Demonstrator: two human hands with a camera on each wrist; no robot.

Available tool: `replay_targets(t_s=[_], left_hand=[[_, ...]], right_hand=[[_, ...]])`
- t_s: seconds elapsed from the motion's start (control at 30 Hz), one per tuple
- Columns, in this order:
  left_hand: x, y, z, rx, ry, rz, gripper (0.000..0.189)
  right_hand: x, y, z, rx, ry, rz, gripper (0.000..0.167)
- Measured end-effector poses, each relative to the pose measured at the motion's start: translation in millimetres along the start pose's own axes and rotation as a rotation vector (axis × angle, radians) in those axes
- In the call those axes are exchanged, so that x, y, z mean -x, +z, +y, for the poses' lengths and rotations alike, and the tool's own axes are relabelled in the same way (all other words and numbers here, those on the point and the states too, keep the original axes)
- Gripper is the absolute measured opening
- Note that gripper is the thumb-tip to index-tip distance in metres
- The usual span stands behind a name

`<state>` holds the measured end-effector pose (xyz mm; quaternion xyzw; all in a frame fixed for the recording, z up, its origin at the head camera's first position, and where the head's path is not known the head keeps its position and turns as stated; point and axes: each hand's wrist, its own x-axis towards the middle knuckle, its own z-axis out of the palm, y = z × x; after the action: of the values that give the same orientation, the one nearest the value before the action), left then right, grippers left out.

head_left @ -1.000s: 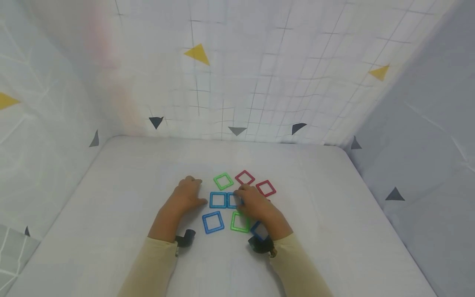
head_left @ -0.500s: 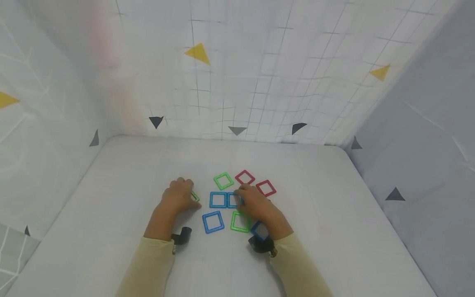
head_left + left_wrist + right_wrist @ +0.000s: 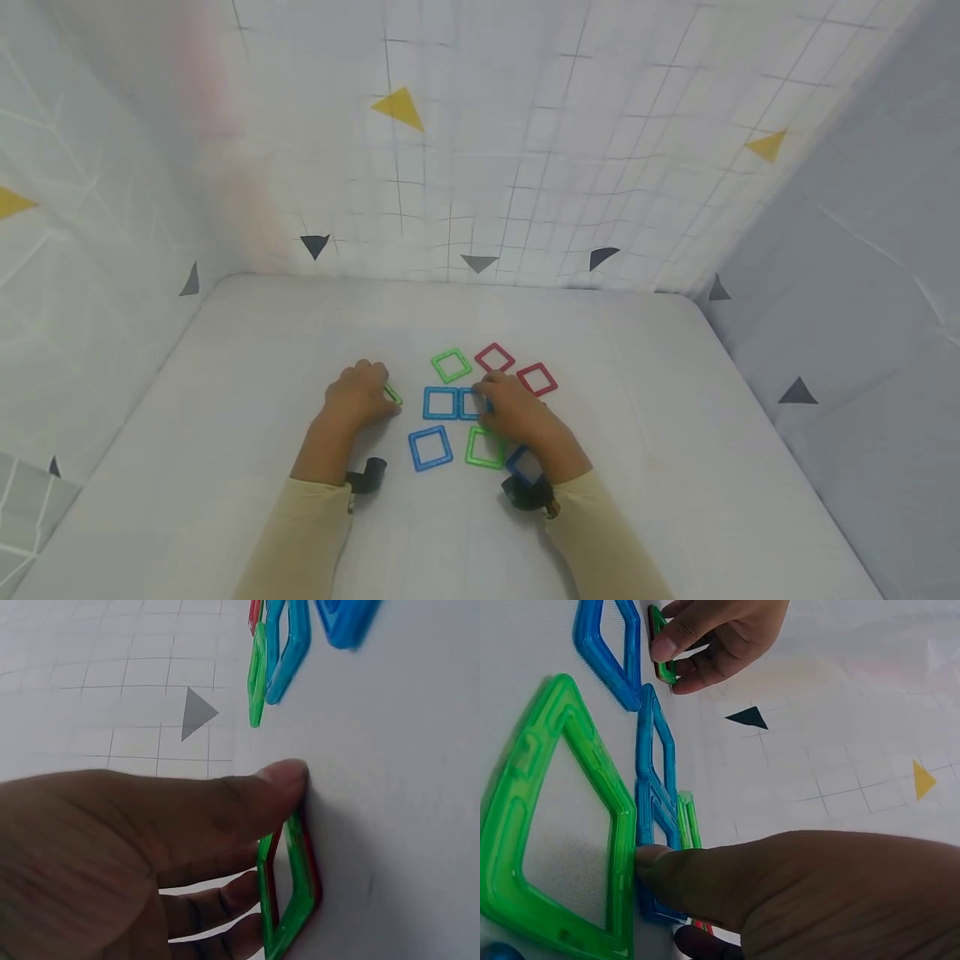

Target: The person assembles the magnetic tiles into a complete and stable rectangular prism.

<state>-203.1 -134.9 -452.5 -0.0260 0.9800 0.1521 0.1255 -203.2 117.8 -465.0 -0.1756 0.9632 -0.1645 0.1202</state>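
Observation:
My left hand [image 3: 356, 398] pinches a green square magnetic tile [image 3: 300, 862] on edge between thumb and fingers. A red tile [image 3: 318, 877] lies flush behind the green one, its edge just showing. Two light blue magnetic tiles lie side by side and touching in the middle. My right hand [image 3: 516, 410] holds the right blue tile [image 3: 468, 417], thumb at its near edge and fingers toward its far side; the hand covers part of it. The left blue tile [image 3: 426, 403] lies flat between the hands.
Behind the blue pair are a green tile [image 3: 439, 373] and two red tiles [image 3: 528, 367]. Nearer lie a blue tile [image 3: 435, 464] and a green tile [image 3: 486, 466]. Another blue tile [image 3: 514, 456] is partly under my right wrist. Printed cloth walls enclose the white table [image 3: 660, 467].
My left hand has moved a little left, away from the blue pair, and the green tile now shows between its thumb and fingers. My right hand has stayed at the blue tile.

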Motion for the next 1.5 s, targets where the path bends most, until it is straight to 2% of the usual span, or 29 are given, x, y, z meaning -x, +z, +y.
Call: replay_targets(t_s=[0.23, 0.5, 0.8, 0.97, 1.3, 1.5], left_hand=[[1.3, 1.3, 3.1, 0.026, -0.027, -0.005, 0.046], [3.2, -2.1, 2.6, 0.149, -0.051, -0.040, 0.044], [3.8, -4.9, 4.2, 0.117, -0.043, -0.094, 0.053], [5.1, -5.3, 3.7, 0.135, -0.023, -0.100, 0.058], [6.3, -11.7, 0.7, 0.272, 0.032, -0.119, 0.071], [5.3, -15.3, 0.3, 0.363, 0.085, -0.116, 0.071]], right_hand=[[1.3, -2, -3, -0.015, 0.017, -0.011, 0.055], [1.9, -2, -4, -0.009, 0.008, -0.003, 0.056], [3.6, -1, -2, -0.005, 0.005, 0.001, 0.057], [3.9, -2, -2, -0.003, -0.002, 0.000, 0.057], [1.6, 0, 0, 0.003, 0.037, 0.003, 0.065], [0.5, 0, -1, -0.005, 0.038, 0.006, 0.062]])
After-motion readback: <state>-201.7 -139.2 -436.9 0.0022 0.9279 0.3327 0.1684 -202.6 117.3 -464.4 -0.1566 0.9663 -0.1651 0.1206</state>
